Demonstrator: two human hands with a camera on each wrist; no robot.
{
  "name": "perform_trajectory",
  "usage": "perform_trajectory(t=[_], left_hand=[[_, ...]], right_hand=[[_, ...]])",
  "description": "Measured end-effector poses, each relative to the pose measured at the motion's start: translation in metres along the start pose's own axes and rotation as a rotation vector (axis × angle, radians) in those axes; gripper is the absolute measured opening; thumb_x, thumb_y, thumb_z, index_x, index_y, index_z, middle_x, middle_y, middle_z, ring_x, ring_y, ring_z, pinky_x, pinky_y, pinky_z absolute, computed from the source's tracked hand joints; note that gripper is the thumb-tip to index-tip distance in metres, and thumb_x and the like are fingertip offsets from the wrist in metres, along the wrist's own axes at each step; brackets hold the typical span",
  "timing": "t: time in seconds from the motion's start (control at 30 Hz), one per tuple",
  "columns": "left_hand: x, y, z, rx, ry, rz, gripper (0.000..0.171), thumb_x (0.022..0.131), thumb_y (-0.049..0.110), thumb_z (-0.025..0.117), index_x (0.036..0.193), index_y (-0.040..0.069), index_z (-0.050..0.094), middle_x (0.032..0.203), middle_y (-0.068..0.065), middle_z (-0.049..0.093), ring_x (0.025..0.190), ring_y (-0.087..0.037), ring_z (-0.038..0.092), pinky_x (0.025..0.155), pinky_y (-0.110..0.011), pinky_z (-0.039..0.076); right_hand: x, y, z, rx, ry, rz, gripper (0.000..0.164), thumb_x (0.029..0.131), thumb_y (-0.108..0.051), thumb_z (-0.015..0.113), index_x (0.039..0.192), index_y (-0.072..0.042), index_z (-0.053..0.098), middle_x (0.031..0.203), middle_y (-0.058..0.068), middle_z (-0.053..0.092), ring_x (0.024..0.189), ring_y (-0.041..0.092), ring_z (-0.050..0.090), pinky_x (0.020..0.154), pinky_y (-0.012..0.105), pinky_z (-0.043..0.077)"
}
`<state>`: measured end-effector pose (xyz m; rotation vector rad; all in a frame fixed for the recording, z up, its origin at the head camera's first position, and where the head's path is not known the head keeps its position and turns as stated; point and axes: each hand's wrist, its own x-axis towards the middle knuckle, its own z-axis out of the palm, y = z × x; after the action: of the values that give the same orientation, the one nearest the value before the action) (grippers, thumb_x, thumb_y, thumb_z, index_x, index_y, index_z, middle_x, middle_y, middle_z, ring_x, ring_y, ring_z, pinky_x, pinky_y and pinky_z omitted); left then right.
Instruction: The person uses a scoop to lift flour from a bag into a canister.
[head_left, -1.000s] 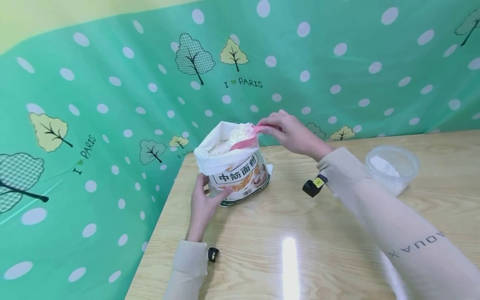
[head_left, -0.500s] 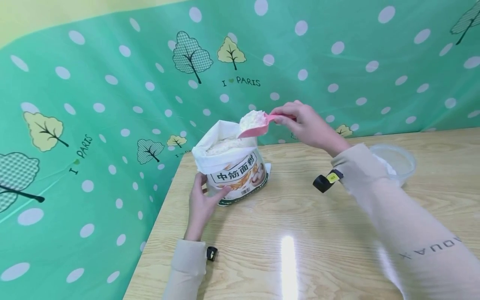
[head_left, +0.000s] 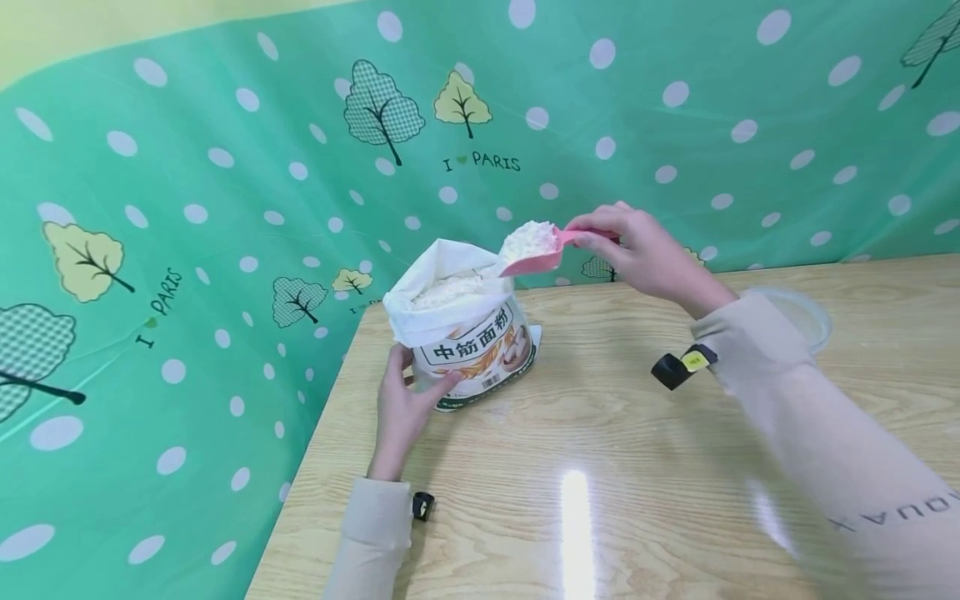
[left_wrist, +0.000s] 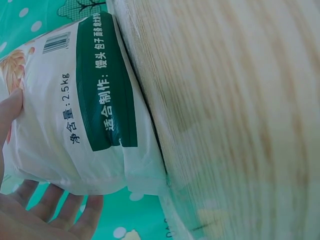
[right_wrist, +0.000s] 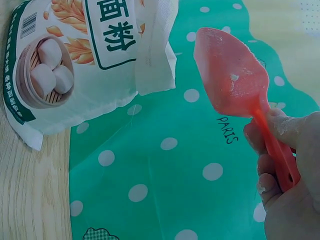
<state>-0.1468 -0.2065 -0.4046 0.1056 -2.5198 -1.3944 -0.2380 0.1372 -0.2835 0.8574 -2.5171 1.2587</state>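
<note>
A white flour bag [head_left: 427, 325] with its top rolled down stands at the left of the table, flour [head_left: 450, 290] showing inside. My left hand [head_left: 399, 408] holds its lower left side, thumb on the printed front and fingers round the side in the left wrist view. Between thumb and fingers, my right hand [head_left: 637, 248] grips the handle of a pink scoop [head_left: 536, 265]. Heaped flour [head_left: 529, 239] fills the scoop, which is level just above and right of the bag's mouth. From the right wrist view, the scoop's underside [right_wrist: 227, 75] shows with flour dust on it.
Behind the right sleeve, a clear round plastic container [head_left: 823, 321] is mostly hidden on the wooden table [head_left: 510, 500]. A green dotted curtain [head_left: 247, 167] hangs along the back and left of the table.
The filled scoop has risen out of the bag's mouth and moved right with my right hand. The right forearm now covers more of the plastic container. My left hand stays on the bag.
</note>
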Motion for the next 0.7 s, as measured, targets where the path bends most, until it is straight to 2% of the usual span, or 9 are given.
perform_trajectory(t=[0.3,0.5,0.7], left_hand=[[-0.002,0.000,-0.001,0.018,0.003,-0.020,0.085,0.072,0.049,0.086,0.141,0.023,0.044,0.136,0.000,0.054,0.127,-0.022,0.048,0.105,-0.046,0.042],[-0.001,0.001,-0.001,0.024,-0.003,-0.019,0.084,0.073,0.051,0.085,0.142,0.025,0.043,0.136,0.002,0.055,0.126,-0.020,0.048,0.105,-0.044,0.042],[0.000,0.003,-0.001,0.016,-0.004,-0.013,0.082,0.073,0.049,0.085,0.140,0.024,0.044,0.134,0.002,0.055,0.124,-0.020,0.049,0.104,-0.044,0.042]], right_hand=[[-0.012,0.011,-0.002,-0.003,0.026,-0.008,0.027,0.102,-0.019,0.056,0.122,-0.005,0.068,0.113,0.007,0.067,0.093,0.018,0.043,0.075,0.030,0.037],[-0.023,0.017,-0.012,-0.013,0.076,0.011,0.028,0.102,-0.018,0.056,0.123,-0.003,0.067,0.114,0.011,0.067,0.093,0.017,0.044,0.073,0.025,0.037],[-0.033,0.021,-0.021,-0.026,0.100,0.017,0.028,0.102,-0.019,0.056,0.123,-0.004,0.068,0.108,0.009,0.067,0.090,0.015,0.042,0.072,0.023,0.037]])
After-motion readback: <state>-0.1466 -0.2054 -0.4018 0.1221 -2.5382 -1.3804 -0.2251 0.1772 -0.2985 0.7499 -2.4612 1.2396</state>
